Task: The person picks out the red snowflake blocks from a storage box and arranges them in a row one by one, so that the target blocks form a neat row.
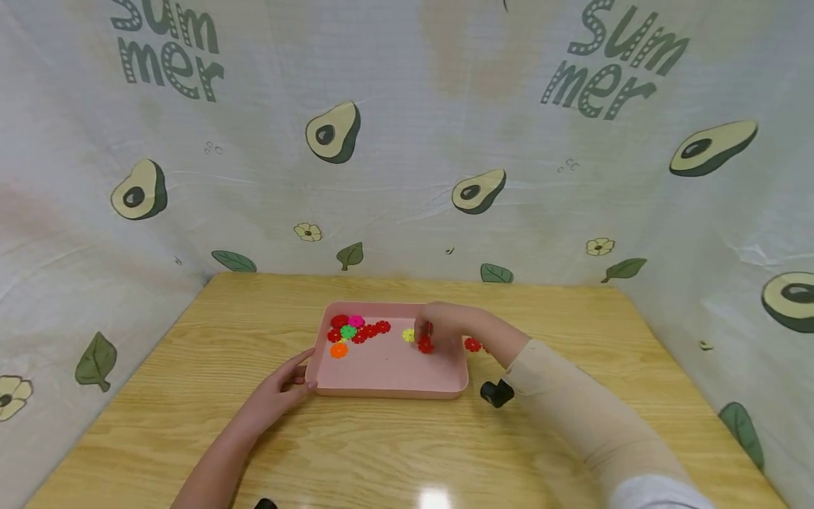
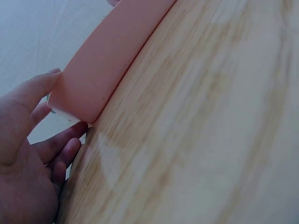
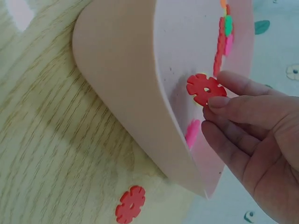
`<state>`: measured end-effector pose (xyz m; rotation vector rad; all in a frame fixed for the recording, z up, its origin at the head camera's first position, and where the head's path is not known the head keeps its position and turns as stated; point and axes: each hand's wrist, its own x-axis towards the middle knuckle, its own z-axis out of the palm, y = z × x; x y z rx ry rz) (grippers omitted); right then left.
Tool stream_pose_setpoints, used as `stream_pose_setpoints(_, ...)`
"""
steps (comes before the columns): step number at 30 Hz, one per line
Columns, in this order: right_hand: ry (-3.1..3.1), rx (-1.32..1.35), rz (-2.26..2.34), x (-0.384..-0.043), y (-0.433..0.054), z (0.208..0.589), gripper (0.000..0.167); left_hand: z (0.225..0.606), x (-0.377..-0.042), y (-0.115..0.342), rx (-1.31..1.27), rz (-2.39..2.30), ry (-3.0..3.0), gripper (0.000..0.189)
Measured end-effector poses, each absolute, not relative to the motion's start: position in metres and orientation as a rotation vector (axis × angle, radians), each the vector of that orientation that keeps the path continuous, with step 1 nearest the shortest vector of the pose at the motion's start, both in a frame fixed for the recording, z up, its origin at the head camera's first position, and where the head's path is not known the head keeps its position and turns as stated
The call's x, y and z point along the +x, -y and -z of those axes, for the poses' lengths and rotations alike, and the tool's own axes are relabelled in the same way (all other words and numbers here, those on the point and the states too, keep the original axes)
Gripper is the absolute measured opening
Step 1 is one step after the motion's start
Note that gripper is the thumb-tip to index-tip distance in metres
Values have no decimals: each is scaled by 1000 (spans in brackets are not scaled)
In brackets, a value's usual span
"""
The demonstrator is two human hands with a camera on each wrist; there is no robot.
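- The red disc [image 3: 198, 87] is over the tray [image 1: 394, 390], near its right end; whether it touches the tray floor, I cannot tell.
- The right hand [image 3: 261, 128] has its fingers narrow, with this disc pinched by the edge between thumb and fingers.
- Such a small grip could slip: if the thumb slides, the disc may fall flat or turn over.
- Just beside is the yellow disc [image 1: 409, 335]; the knuckles could push it away by accident.
- At the left end, the green disc [image 1: 347, 331] lies close among red and pink ones, with the orange disc [image 1: 339, 350] near. A careless touch may mix them.
- The left hand [image 1: 282, 391] grips the near left corner, thumb and fingers around it; pulling there could shift the tray.
- On the desk [image 1: 369, 452], right of the tray, a loose disc [image 1: 473, 344] lies near the right forearm; the sleeve might sweep it.
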<state>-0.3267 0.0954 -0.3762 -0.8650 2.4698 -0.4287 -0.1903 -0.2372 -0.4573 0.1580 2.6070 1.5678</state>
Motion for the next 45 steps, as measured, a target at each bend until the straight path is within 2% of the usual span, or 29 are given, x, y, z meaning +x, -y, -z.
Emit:
stream_pose_setpoints(20, -2536, -858, 473, -298, -143, 349, 25, 457, -188, 240, 199, -1508, -2647, 64)
stream_pose_setpoints(35, -2581, -746, 671, -291, -189, 349, 29, 455, -193, 242, 237, -1529, -2634, 63)
stream_pose_setpoints(45, -2552, -601, 757, -287, -218, 367, 28, 457, -192, 241, 233, -1542, -2604, 64)
